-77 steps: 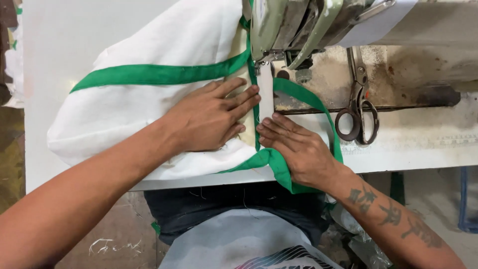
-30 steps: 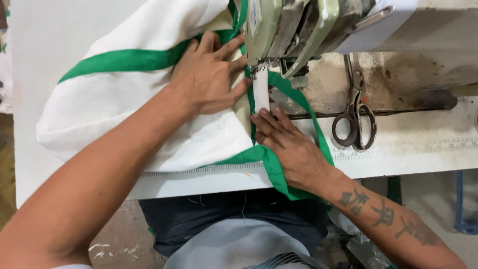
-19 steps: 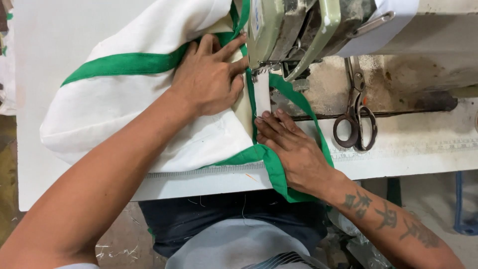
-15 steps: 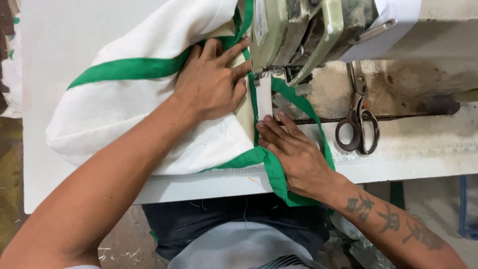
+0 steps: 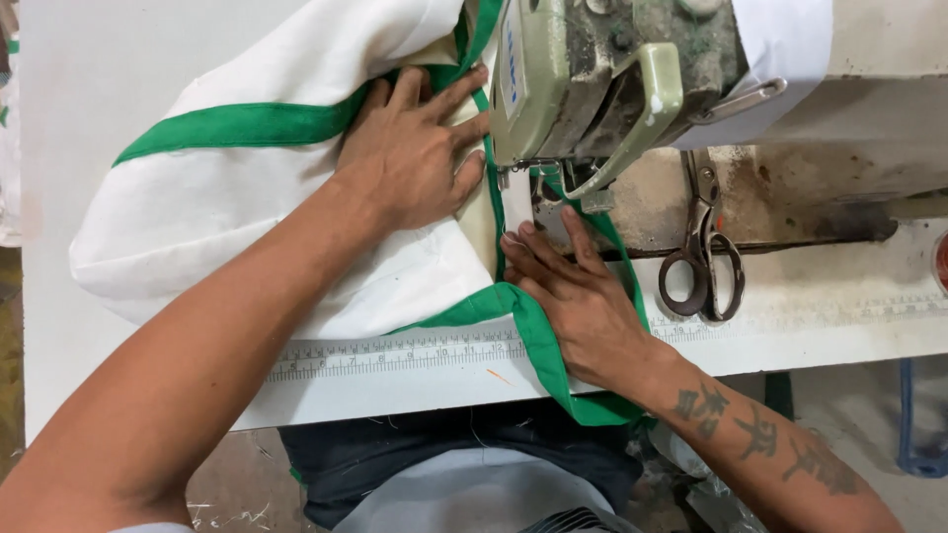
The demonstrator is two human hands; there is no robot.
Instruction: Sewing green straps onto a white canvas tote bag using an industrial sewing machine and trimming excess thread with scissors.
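Observation:
A white fabric piece (image 5: pixel 247 217) edged with green binding tape (image 5: pixel 237 125) lies on the white sewing table (image 5: pixel 128 59), fed under a pale green sewing machine (image 5: pixel 602 79). My left hand (image 5: pixel 410 153) presses flat on the white fabric just left of the machine head, fingers spread. Fingers together, my right hand (image 5: pixel 573 301) lies flat on the green tape and fabric right in front of the presser foot (image 5: pixel 548 183). A loop of green tape (image 5: pixel 548 360) hangs over the table's front edge.
Grey-handled scissors (image 5: pixel 703 257) lie on the worn machine bed right of my right hand. A ruler strip (image 5: pixel 395 353) runs along the table's front edge. My lap and dark clothing show below the table.
The white fabric has moved away from me through the machine. My left hand slid up and right with it, toward the machine head. My right hand stayed in front of the presser foot.

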